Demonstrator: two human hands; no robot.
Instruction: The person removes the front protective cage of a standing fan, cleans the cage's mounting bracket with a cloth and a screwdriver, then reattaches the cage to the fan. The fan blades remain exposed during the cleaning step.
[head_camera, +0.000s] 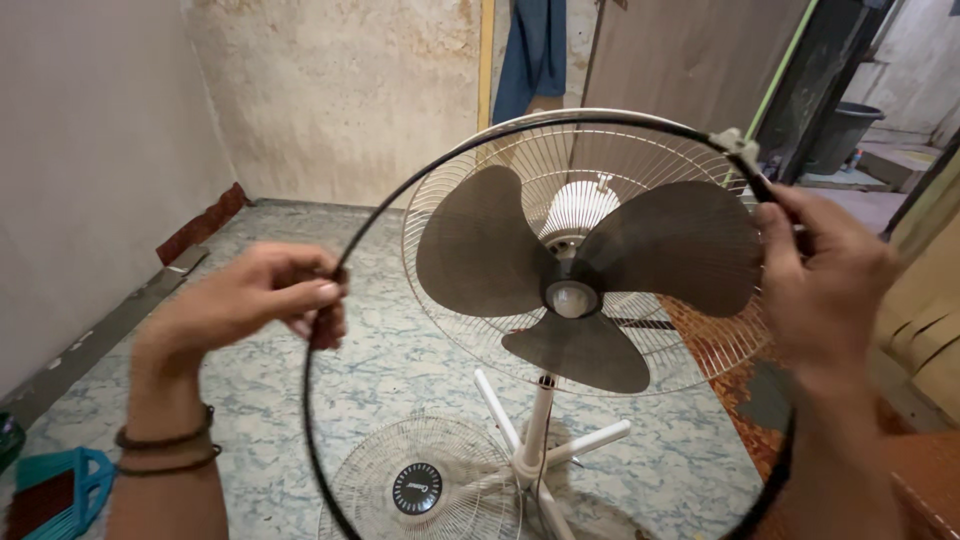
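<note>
Grip, two hands, both closed on one thin black plastic guard ring (320, 420), a large hoop held up in front of the fan.

Left hand (250, 300): one, thumb and fingers pinched round the ring's left arc. Two dark cord bracelets (165, 450) on that wrist.

Right hand (825, 290): one, fingers wrapped round the ring's upper right arc, just below one pale plastic clasp (738, 145) that sits on the hoop.

Ring position: raised in the air between the person and the fan, its top arc running along the top of the rear grille, its bottom out of view below the frame.

White pedestal fan (540, 400): one, upright on crossed white feet on the floor. Fitted with three grey-brown translucent blades (480, 245) round one hub with a clear cap (572, 298), and one white wire rear grille (470, 165) behind them.

White wire front grille with a round black centre badge (420, 488): one, lying flat on the floor beside the fan's feet.

Floor covering, blue-and-white marbled sheet (330, 400): one.

Teal plastic dustpan (60, 490): one, at the lower left on the floor.

Blue cloth (535, 50): one, hanging on the far wall.

Dark plastic bucket (840, 135): one, beyond the doorway at upper right.
</note>
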